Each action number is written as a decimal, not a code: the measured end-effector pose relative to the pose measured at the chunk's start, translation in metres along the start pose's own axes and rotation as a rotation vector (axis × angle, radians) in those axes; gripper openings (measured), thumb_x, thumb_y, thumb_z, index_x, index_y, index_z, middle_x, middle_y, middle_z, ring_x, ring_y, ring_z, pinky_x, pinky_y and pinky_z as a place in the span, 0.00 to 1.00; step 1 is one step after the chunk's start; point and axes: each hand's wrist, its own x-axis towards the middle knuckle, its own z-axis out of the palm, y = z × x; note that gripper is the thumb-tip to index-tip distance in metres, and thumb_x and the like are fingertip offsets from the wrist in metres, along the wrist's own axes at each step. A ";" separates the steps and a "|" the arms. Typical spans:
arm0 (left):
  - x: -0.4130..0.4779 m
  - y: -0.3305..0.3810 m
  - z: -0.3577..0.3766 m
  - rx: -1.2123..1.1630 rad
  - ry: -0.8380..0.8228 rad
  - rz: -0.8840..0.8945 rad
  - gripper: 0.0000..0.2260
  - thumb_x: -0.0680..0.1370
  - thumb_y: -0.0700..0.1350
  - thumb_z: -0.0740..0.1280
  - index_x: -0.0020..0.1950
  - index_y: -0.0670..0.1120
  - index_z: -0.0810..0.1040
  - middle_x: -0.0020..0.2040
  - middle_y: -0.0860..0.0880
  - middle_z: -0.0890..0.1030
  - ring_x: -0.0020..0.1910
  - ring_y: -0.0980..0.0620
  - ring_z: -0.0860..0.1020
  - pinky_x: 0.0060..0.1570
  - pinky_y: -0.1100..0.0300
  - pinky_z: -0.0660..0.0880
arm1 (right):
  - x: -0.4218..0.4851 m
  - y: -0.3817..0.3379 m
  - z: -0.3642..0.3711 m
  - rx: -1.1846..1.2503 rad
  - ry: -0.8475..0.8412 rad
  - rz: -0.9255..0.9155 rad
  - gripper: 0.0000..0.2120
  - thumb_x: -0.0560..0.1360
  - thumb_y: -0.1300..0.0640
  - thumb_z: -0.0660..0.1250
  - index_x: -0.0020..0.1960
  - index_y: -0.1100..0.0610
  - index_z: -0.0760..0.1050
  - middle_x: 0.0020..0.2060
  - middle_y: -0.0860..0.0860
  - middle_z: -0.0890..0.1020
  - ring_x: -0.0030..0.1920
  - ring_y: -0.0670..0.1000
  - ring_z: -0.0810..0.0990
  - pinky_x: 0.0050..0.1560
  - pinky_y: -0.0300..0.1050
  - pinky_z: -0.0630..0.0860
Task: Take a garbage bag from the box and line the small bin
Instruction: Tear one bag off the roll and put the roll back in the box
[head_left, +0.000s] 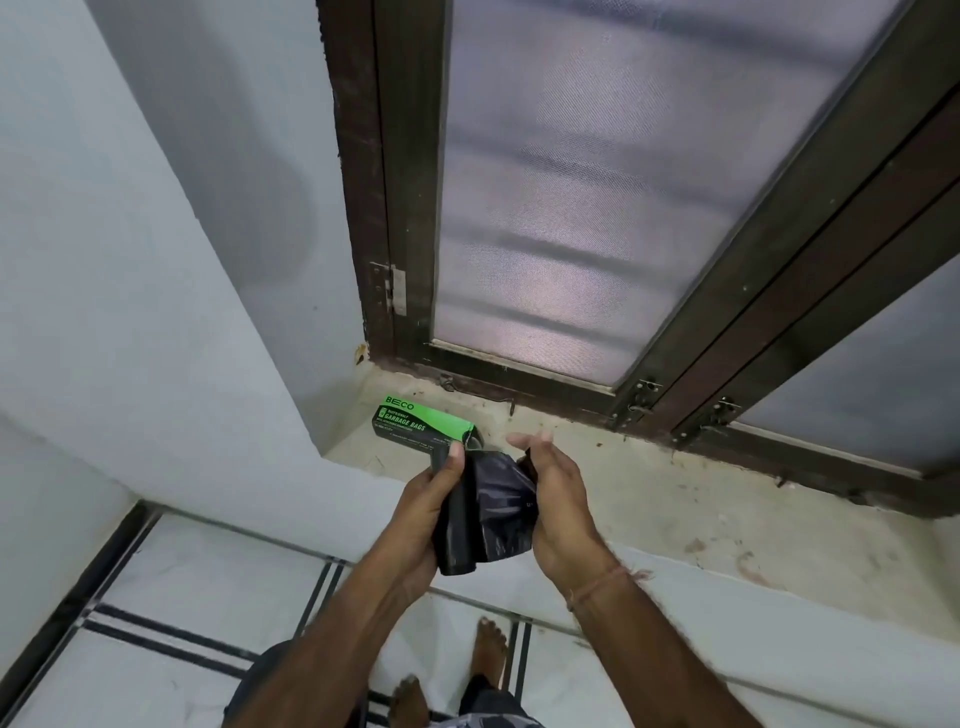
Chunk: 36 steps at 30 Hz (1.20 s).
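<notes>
A green and black garbage bag box (422, 423) lies on the stone window sill (649, 499), close to the wall corner. Just in front of it I hold a black roll of garbage bags (485, 514) between both hands. My left hand (428, 512) grips the rolled part, thumb pressed on its top end. My right hand (556, 499) holds the loose, partly unrolled sheet on the other side, fingers stretched forward. No small bin is in view.
A dark-framed window with mesh panes (597, 197) rises behind the sill. A white wall (156, 260) closes the left side. Below is a white tiled floor with black lines (182, 623), where my bare feet (488, 654) stand.
</notes>
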 end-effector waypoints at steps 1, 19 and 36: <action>0.000 0.000 -0.003 0.011 -0.005 0.009 0.31 0.79 0.64 0.67 0.70 0.41 0.78 0.65 0.39 0.84 0.65 0.39 0.82 0.70 0.39 0.74 | -0.002 0.000 -0.002 -0.064 -0.083 -0.028 0.16 0.84 0.46 0.64 0.54 0.58 0.82 0.43 0.52 0.86 0.45 0.50 0.86 0.50 0.48 0.82; -0.007 0.008 -0.005 0.041 0.026 0.049 0.26 0.84 0.61 0.59 0.69 0.43 0.80 0.63 0.40 0.85 0.63 0.41 0.83 0.66 0.44 0.77 | -0.002 0.003 -0.010 -0.230 -0.197 -0.047 0.18 0.85 0.45 0.62 0.56 0.57 0.84 0.49 0.60 0.88 0.50 0.60 0.86 0.47 0.53 0.79; -0.012 0.005 0.001 0.013 0.058 0.009 0.26 0.83 0.62 0.59 0.67 0.44 0.82 0.63 0.42 0.85 0.63 0.42 0.83 0.67 0.44 0.76 | 0.001 0.000 -0.013 -0.109 -0.202 -0.026 0.21 0.85 0.47 0.61 0.59 0.64 0.81 0.48 0.58 0.88 0.44 0.53 0.87 0.40 0.42 0.83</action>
